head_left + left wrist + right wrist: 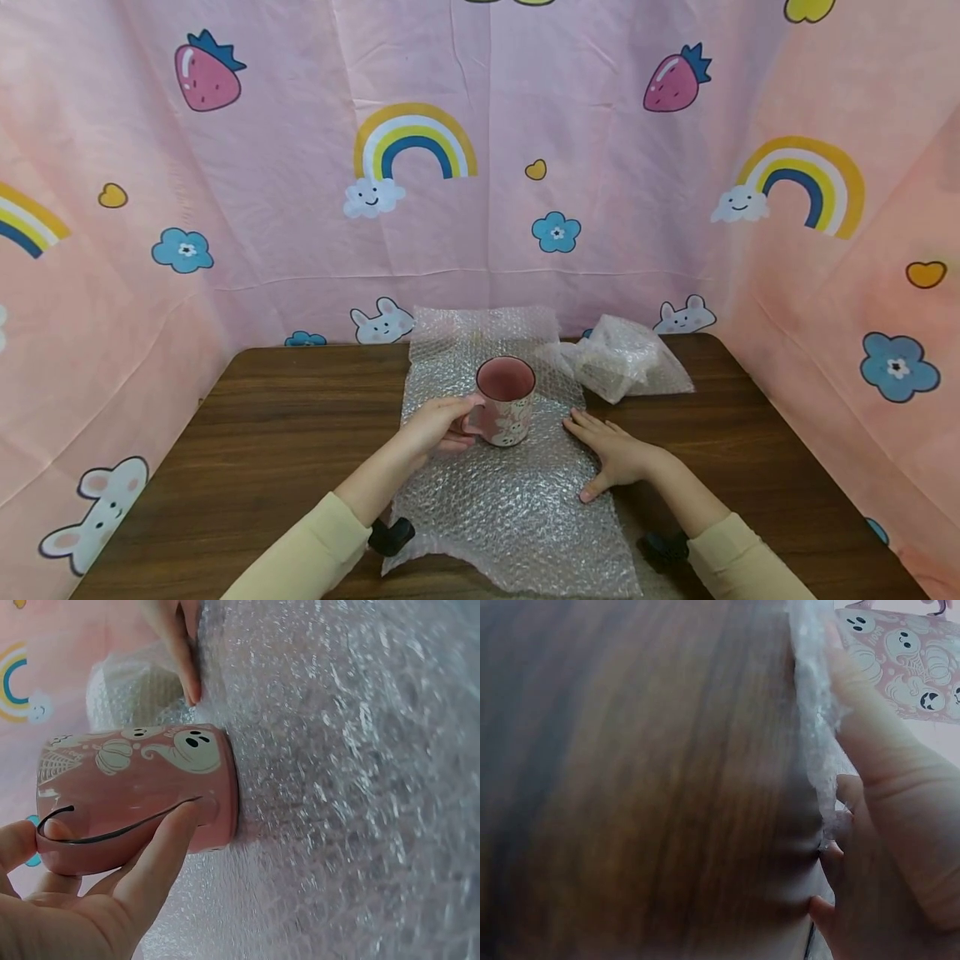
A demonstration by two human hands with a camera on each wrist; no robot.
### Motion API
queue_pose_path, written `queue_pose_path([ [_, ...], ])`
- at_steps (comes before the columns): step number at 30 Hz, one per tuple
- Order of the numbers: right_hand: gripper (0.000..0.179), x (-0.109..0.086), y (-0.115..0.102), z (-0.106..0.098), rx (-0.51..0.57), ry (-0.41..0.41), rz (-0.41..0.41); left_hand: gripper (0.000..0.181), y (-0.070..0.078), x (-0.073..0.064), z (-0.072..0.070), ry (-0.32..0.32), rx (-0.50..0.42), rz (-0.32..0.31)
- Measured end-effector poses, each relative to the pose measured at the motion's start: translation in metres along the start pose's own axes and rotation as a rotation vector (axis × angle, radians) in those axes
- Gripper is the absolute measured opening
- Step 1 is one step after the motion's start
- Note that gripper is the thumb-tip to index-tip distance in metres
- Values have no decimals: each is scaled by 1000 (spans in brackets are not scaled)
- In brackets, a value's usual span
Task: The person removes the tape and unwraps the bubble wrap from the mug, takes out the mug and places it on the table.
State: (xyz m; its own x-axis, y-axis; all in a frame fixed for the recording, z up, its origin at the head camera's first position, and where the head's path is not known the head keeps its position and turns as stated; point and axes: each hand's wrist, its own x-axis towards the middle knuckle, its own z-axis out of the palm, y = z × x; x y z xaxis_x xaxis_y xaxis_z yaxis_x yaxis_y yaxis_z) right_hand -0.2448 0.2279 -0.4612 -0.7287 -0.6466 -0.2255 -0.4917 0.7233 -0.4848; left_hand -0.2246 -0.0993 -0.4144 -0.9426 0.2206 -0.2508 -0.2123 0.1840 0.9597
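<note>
Status: the clear bubble-wrap sheet (517, 508) is spread lengthwise on the dark brown wood-grain worktop (315, 425). The pink cylindrical mug with white ghost and pumpkin decoration (507, 422) is upright over the sheet, between its two long edges; its base appears to meet the bubble surface. No fold of the sheet passes over or around the mug, and the sides and rim are fully exposed. Judged from this layout, placement is done or nearly so, and covering the mug is not yet started. A clear bubble-wrapped bundle (622, 365) lies at the far right, against the sheet's edge; its contents cannot be identified.

Left hand (441, 423): closed narrowly on the mug's pink, dark-edged handle (127, 830). The thumb lies along the handle and a finger passes through the loop.

Right hand (617, 454): wide, with fingers and thumb spread. It rests on the right long edge of the sheet, beside the mug and apart from it. Whether any fingertip reaches beneath the sheet edge cannot be told.
</note>
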Motion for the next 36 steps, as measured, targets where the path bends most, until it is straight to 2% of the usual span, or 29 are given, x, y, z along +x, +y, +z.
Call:
queue_pose_path([
  [5, 118, 0, 1, 0, 2, 3, 0, 37, 3, 1, 2, 27, -4, -10],
  [14, 118, 0, 3, 1, 12, 2, -3, 37, 4, -1, 0, 13, -36, -15],
  [21, 117, 0, 4, 0, 25, 2, -10, 35, 4, -1, -3, 42, -65, -9],
  [29, 118, 0, 5, 1, 23, -2, -10, 34, 4, -3, -10, 63, -78, 0],
  [36, 119, -1, 3, 1, 23, -5, 5, 36, 6, -9, -18, 102, -86, 35],
])
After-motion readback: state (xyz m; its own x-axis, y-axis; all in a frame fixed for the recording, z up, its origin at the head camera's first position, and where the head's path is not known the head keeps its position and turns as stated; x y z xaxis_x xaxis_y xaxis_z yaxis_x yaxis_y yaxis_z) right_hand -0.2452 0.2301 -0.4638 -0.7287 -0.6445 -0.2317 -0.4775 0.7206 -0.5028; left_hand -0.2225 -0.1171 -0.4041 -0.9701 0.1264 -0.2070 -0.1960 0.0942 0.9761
